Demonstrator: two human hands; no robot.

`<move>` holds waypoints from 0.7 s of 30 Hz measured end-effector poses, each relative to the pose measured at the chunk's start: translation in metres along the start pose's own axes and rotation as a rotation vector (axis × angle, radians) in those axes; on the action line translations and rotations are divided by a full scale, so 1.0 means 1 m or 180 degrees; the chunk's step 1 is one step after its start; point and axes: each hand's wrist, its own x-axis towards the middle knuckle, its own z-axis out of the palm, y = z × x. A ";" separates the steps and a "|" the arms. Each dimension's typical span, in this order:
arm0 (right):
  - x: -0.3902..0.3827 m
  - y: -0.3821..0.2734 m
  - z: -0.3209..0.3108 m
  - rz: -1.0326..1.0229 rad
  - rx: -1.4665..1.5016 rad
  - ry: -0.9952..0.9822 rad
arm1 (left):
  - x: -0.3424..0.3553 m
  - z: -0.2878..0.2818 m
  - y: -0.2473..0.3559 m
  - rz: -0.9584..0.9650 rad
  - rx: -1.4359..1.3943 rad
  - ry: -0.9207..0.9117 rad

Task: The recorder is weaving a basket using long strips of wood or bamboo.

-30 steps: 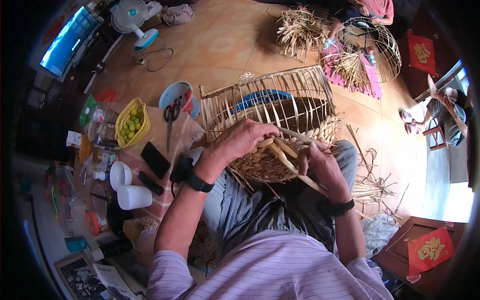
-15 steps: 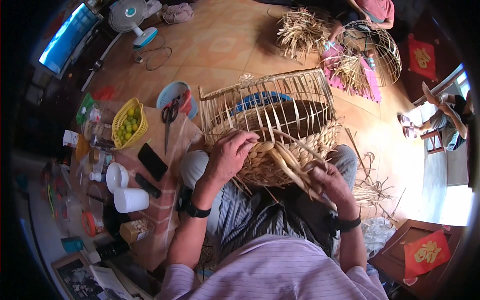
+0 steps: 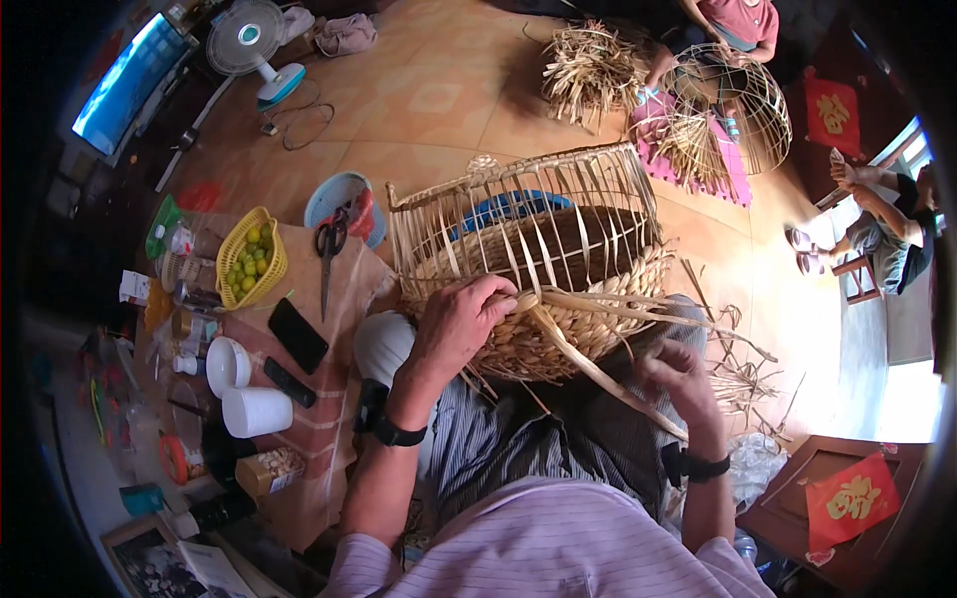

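A half-woven basket (image 3: 573, 334) of dried plant strips rests on my lap, its lower wall thickly braided and its upper stakes bare. My left hand (image 3: 461, 324) is closed at the near edge of the weave, pinching a flat strip where it bends around a stake. From that spot one long strip (image 3: 598, 374) slants down toward my right knee, and other loose strips (image 3: 663, 307) stretch out to the right. Between these tails hovers my right hand (image 3: 684, 384), fingers curled in, with nothing visible in its grasp. Something blue (image 3: 513, 207) shows through the stakes.
On the left table lie black scissors (image 3: 329, 257), a phone (image 3: 297, 335), white cups (image 3: 257, 411) and a yellow basket of green fruit (image 3: 249, 264). A blue basin (image 3: 334, 194) stands beyond. Cut strips (image 3: 743, 384) litter the floor at right. Across the room, a person (image 3: 733, 30) handles another basket frame (image 3: 748, 110).
My right hand has let go of the bundled strips and drawn slightly away. The strips now fan out to the right and downward. My left hand keeps its place at the weave.
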 end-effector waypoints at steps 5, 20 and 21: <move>0.009 -0.012 0.042 -0.0155 -0.0179 -0.0234 | 0.009 0.000 0.009 -0.0278 0.0043 -0.0097; 0.040 -0.038 0.078 -0.1462 -0.1721 0.0365 | 0.022 -0.016 -0.007 -0.0303 -0.0349 -0.0647; 0.047 -0.043 0.080 -0.1815 -0.2136 0.0485 | 0.022 -0.015 -0.007 -0.0271 -0.0348 -0.0594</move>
